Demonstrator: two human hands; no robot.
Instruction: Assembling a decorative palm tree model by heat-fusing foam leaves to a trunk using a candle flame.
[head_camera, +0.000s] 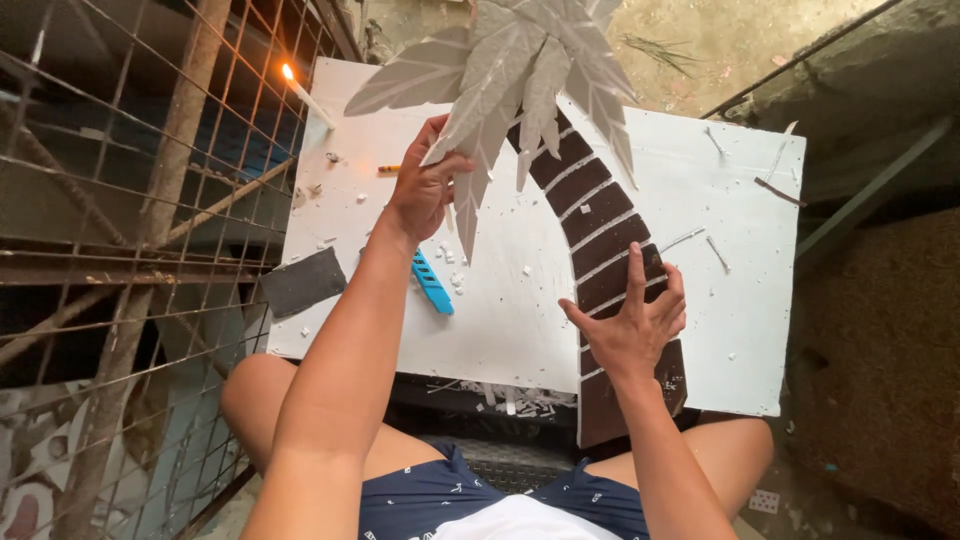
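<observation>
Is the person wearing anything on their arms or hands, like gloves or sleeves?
No. Both arms are bare all the way up, with no sleeves showing. The left hand and the right hand have no gloves, and no rings, watch or bracelets can be seen. Lower down, the person wears dark blue shorts with tiny white marks and a white top.

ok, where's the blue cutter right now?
In the head view the blue cutter lies on the white board, left of centre, just beside the left forearm and below the left hand that pinches a grey leaf.
</observation>
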